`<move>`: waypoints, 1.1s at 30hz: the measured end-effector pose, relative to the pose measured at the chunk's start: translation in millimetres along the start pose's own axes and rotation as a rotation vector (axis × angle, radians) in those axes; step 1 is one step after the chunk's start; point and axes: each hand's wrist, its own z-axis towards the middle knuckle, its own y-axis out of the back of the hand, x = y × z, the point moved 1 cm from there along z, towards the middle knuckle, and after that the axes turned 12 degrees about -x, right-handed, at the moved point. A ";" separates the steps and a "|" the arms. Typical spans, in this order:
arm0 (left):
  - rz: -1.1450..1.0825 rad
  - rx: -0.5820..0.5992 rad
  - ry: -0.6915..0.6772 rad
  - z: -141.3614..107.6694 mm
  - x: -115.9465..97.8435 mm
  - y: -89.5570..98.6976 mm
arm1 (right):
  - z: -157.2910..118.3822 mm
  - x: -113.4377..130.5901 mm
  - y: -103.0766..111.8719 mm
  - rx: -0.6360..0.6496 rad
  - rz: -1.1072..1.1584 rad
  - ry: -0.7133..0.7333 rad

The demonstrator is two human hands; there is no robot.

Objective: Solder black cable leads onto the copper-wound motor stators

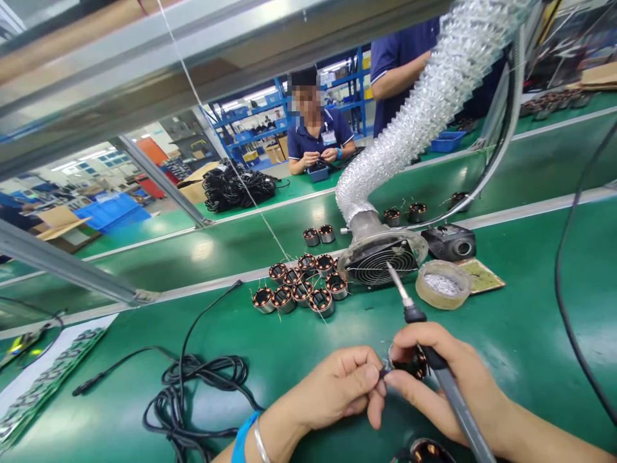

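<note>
My left hand (344, 386), with a blue band and a silver bangle at the wrist, pinches a small dark piece (384, 372) between thumb and fingers. My right hand (448, 379) holds a soldering iron (448, 392), its metal tip pointing up and away toward a round fan grille (383, 265). The right thumb and index finger reach to the same small piece. Just behind them is a copper-wound stator (415, 363), partly hidden by the right fingers. Another stator (429, 452) lies at the bottom edge of the view.
Several stators (302, 292) stand grouped left of the fan. Right of it are a round tub (443, 284) and a black holder (448, 242). Coiled black cable (180, 399) and a sheet with green boards (53, 379) lie left. A person (318, 135) sits across the bench.
</note>
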 end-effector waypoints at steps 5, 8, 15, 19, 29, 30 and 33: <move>0.093 -0.160 -0.084 -0.5 -1.8 -7.1 | -8.1 -3.8 -4.9 0.025 0.014 -0.094; 0.064 -0.272 -0.087 0.7 -0.3 -11.9 | -15.8 -6.5 -11.6 -0.025 -0.027 -0.130; 0.029 -0.405 -0.148 1.3 3.7 -8.6 | -21.1 -1.6 -19.0 -0.016 -0.099 -0.084; 0.321 -0.388 -0.145 -1.3 1.8 -4.4 | -6.9 1.3 -14.3 0.017 -0.124 0.091; 0.767 -0.408 -0.238 -9.5 -20.0 -13.6 | 5.8 -10.2 -5.4 0.110 -0.098 0.059; 0.776 -0.420 -0.243 -9.0 -21.7 -13.1 | 6.5 -12.3 -2.1 0.113 -0.105 0.050; 0.732 -0.424 -0.217 -7.3 -22.4 -10.0 | 7.9 -17.6 3.8 0.190 -0.102 0.084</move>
